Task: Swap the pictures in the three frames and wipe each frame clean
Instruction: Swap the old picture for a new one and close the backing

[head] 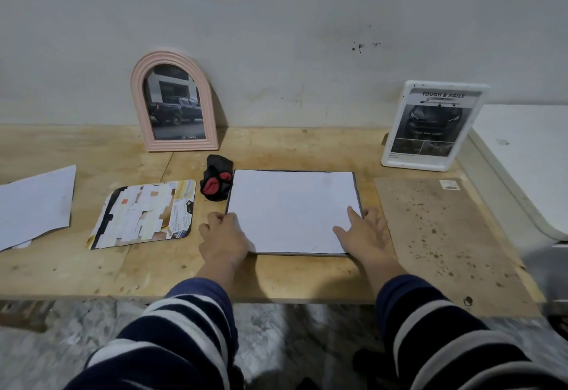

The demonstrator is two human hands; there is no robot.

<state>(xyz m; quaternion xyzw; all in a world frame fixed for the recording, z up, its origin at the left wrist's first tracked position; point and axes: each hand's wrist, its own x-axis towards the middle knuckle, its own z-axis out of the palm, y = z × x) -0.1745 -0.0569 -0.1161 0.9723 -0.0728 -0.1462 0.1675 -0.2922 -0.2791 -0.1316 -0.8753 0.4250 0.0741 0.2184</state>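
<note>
A dark-edged rectangular frame lies face down in the middle of the wooden table, with a white sheet point(292, 209) lying on its back. My left hand point(222, 237) touches the sheet's near left corner, fingers relaxed. Over the near right corner rests my right hand point(364, 233), its fingers spread flat. A pink arched frame point(173, 102) with a truck picture leans on the wall at back left. At back right a white rectangular frame point(430, 125) with a car flyer stands upright. A black and red cloth point(216, 180) sits bunched beside the sheet's far left corner.
A cut picture with rounded corners point(144, 214) lies face up left of my hands. A loose white paper point(33, 205) lies at far left. A brown backing board point(442, 236) lies flat to the right, beside a white surface point(528, 162). The table's point(276, 279) front edge runs just under my forearms.
</note>
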